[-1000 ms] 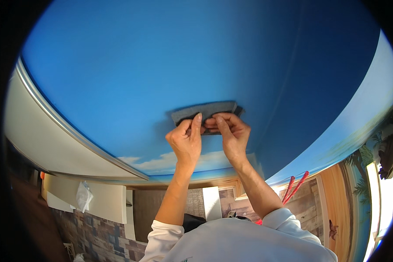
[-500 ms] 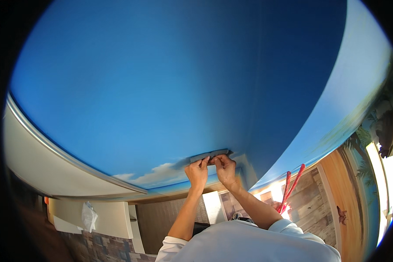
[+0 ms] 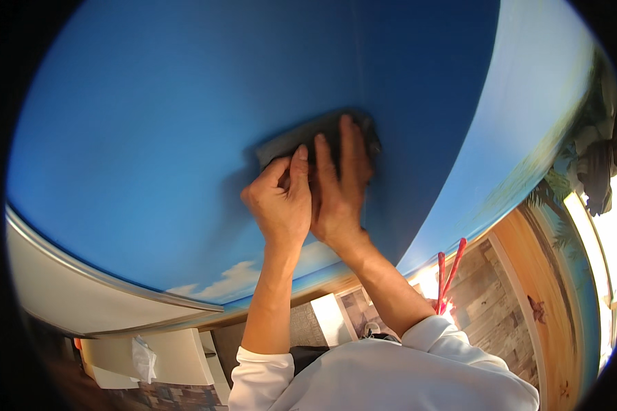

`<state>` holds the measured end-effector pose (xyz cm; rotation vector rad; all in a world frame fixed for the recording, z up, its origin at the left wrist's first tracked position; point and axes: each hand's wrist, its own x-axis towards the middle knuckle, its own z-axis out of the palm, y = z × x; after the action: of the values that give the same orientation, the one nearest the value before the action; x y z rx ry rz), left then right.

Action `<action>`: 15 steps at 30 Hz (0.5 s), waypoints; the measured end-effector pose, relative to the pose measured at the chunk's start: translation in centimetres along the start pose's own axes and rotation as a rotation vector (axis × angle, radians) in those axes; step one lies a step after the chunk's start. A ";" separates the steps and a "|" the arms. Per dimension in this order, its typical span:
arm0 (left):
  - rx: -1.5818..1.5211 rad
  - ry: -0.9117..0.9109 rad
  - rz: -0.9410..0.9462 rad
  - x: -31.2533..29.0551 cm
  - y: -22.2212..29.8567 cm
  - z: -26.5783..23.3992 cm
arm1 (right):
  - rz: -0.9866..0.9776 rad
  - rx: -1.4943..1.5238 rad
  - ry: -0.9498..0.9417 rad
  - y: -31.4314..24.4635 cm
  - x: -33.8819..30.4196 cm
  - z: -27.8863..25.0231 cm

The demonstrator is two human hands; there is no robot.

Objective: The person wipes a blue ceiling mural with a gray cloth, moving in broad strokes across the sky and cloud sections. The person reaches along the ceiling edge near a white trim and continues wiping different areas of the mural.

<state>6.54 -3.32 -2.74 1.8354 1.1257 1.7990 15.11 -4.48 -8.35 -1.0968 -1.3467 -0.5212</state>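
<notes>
A dark grey, flat, roughly rectangular pad (image 3: 289, 141) lies tilted against a large blue wall surface (image 3: 151, 137) printed with sky and clouds. Whether it is a folded cloth or a soft scraper, I cannot make out. My left hand (image 3: 280, 204) pinches its lower edge, thumb up and fingers curled. Beside it, touching, my right hand (image 3: 341, 198) lies over the pad's right part with its fingers stretched upward across the dark face. Slight motion blur softens the right fingertips. The pad throws a shadow onto the blue to its left.
A vertical corner line in the blue runs above my hands. Pinkish-red poles (image 3: 452, 274) stand at the lower right near a wood-look floor (image 3: 497, 301). A white cabinet (image 3: 175, 356) with crumpled white plastic (image 3: 143, 359) is at the lower left. A pale rail-edged panel (image 3: 96, 294) curves along the left.
Both hands and the pad have moved up from the cloud band onto the plain blue. The pad now shows more of its face, and my right fingers have stretched out over it.
</notes>
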 end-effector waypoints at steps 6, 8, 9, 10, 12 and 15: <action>0.106 -0.128 -0.139 -7.6 -6.9 1.1 | 0.091 -0.091 -0.201 3.7 -12.4 2.0; 0.144 -0.168 -0.145 -11.3 -10.6 1.8 | 0.108 -0.133 -0.279 5.2 -17.8 1.9; 0.098 -0.160 -0.138 -13.1 -12.4 2.3 | 0.123 -0.162 -0.321 6.0 -20.2 1.9; 0.142 -0.220 -0.193 -14.8 -14.3 2.4 | 0.131 -0.144 -0.355 6.8 -22.6 1.7; 0.161 -0.284 -0.198 -17.6 -17.3 2.7 | 0.139 -0.112 -0.378 8.0 -26.3 1.0; 0.166 -0.337 -0.396 -19.7 -19.1 3.2 | 0.207 -0.097 -0.520 8.8 -29.0 0.1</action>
<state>6.06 -4.54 -30.30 1.7608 1.4113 1.1603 16.27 -8.52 -38.34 -1.4996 -1.6379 -0.1496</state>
